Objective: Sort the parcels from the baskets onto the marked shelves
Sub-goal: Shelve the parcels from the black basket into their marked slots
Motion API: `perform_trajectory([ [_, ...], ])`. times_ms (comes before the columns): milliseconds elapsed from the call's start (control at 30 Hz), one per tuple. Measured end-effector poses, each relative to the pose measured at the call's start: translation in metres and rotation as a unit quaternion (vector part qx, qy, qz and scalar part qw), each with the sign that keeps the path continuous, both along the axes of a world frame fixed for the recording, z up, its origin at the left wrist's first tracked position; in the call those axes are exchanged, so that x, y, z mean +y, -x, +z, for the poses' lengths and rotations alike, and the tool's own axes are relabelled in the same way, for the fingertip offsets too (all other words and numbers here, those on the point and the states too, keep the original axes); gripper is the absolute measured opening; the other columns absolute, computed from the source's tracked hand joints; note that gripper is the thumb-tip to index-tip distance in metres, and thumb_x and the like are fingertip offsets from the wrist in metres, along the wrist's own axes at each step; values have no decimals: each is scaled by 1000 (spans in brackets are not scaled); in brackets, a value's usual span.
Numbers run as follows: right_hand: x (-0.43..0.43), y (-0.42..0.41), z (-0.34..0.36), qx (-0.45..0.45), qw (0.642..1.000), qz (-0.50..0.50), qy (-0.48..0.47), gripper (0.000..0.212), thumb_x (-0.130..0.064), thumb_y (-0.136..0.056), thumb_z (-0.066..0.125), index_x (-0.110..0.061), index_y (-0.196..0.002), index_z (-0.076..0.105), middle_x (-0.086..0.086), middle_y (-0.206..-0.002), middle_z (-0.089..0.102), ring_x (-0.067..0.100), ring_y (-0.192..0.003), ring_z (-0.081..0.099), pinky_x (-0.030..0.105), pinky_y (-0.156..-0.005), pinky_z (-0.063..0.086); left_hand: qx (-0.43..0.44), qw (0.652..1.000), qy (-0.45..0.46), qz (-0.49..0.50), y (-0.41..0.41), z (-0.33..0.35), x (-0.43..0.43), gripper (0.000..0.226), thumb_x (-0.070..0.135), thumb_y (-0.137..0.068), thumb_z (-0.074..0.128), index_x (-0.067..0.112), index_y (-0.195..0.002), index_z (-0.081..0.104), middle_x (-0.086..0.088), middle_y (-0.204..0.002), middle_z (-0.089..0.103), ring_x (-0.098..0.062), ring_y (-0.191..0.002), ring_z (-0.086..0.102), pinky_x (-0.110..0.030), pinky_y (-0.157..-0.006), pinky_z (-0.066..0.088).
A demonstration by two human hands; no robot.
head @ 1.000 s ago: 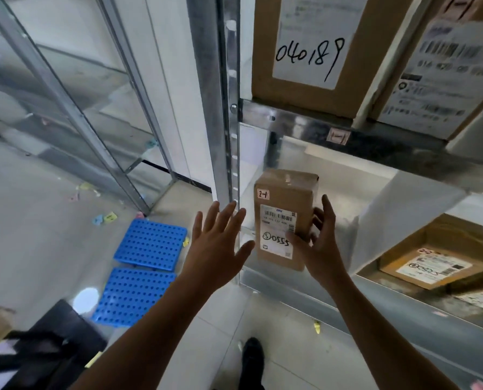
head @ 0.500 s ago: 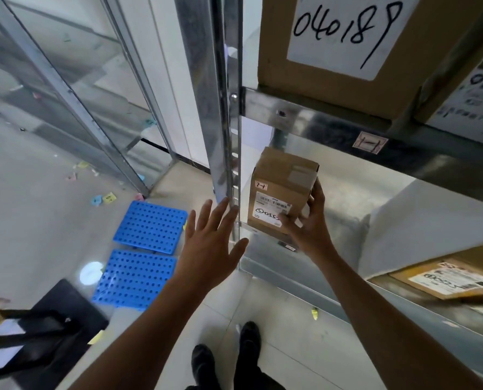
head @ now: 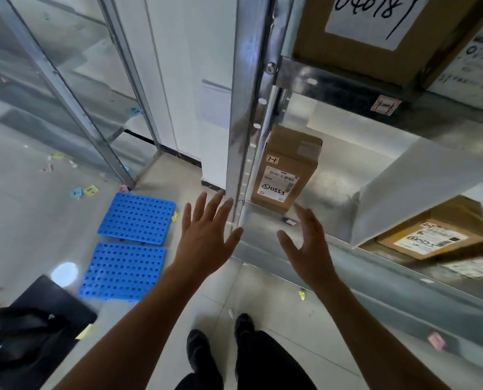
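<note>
Both hands are empty and spread wide, fingers straight and apart, held in the air in front of the metal shelf [head: 344, 175]. The left hand [head: 206, 237] shows its back, fingertips near the steel upright post [head: 243, 108] without clearly touching it. The right hand [head: 308, 246] is turned palm inward with its thumb out, just below and short of the parcel, touching nothing.

The brown cardboard parcel [head: 288, 170] stands upright at the left end of the shelf, close beside the post, its printed label facing out with a small "2-1" sticker [head: 272, 159] above it. A larger box with a handwritten number [head: 347, 38] sits on the shelf above. Another labelled parcel [head: 431, 235] lies on a lower level to the right. Two blue perforated mats [head: 137, 218] lie on the floor at left.
</note>
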State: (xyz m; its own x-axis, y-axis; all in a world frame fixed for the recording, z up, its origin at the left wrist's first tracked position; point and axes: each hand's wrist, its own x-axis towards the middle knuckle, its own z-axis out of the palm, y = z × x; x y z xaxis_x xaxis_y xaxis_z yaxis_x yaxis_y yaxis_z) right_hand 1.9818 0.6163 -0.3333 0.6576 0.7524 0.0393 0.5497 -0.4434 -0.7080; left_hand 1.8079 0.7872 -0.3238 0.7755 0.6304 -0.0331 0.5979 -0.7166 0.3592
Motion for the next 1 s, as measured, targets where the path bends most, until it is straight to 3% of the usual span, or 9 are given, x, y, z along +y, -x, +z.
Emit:
perform_trajectory([
  [67, -2, 24, 3, -4, 998, 54, 38, 76, -68, -95, 38, -28, -160, 32, -6, -168, 28, 13, -156, 16, 45, -125, 22, 5, 1000, 8, 26, 21, -3, -11, 76, 71, -96, 25, 33, -162, 17, 6, -172, 2, -22, -157, -14, -52, -126, -9],
  [233, 13, 73, -5, -14, 975, 196, 106, 70, -59, -103, 40, -25, -163, 26, 0, -171, 25, 20, -161, 9, 53, -130, 9, 21, 988, 20, 155, 91, -6, -49, 78, 73, -93, 21, 35, -160, 21, 4, -172, 9, -26, -158, -7, -54, -126, -6],
  [333, 22, 100, -11, -41, 944, 310, 108, 65, -50, -106, 47, -24, -163, 29, 3, -169, 31, 22, -160, 15, 55, -129, 13, 36, 966, 19, 256, 141, -3, -86, 80, 73, -93, 19, 30, -158, 33, 1, -170, 20, -30, -158, 6, -56, -126, 2],
  [433, 24, 140, -15, -78, 898, 422, 100, 64, -48, -107, 45, -24, -164, 27, 5, -169, 31, 24, -159, 19, 56, -128, 11, 54, 933, 17, 355, 195, -1, -135, 79, 72, -93, 19, 29, -158, 34, 2, -169, 22, -29, -158, 8, -53, -125, 1],
  [567, 15, 214, -11, -113, 823, 545, 112, 67, -56, -107, 34, -30, -166, 15, 1, -173, 19, 21, -161, 9, 53, -129, 5, 62, 883, 19, 465, 262, 7, -204, 73, 70, -97, 25, 33, -160, 26, 6, -171, 14, -25, -159, -1, -47, -124, -7],
  [700, -1, 299, 8, -126, 762, 628, 93, 72, -66, -102, 19, -34, -166, 12, 1, -174, 15, 22, -162, 4, 54, -130, 4, 52, 819, 1, 571, 329, 24, -264, 68, 66, -100, 32, 35, -160, 25, 6, -172, 10, -23, -159, -6, -48, -126, -5],
  [833, -15, 388, 32, -127, 717, 682, 59, 79, -73, -95, 12, -37, -165, 11, -1, -174, 12, 20, -161, 1, 50, -130, 1, 31, 753, -23, 657, 399, 40, -311, 67, 67, -100, 32, 39, -160, 22, 8, -172, 7, -22, -158, -8, -47, -126, -8],
  [1000, -31, 507, 60, -141, 674, 724, 21, 81, -74, -94, 13, -35, -165, 13, 0, -174, 14, 20, -161, 2, 50, -130, 1, 11, 699, -58, 713, 496, 60, -358, 67, 68, -99, 31, 40, -159, 22, 9, -172, 8, -24, -158, -7, -48, -125, -8],
])
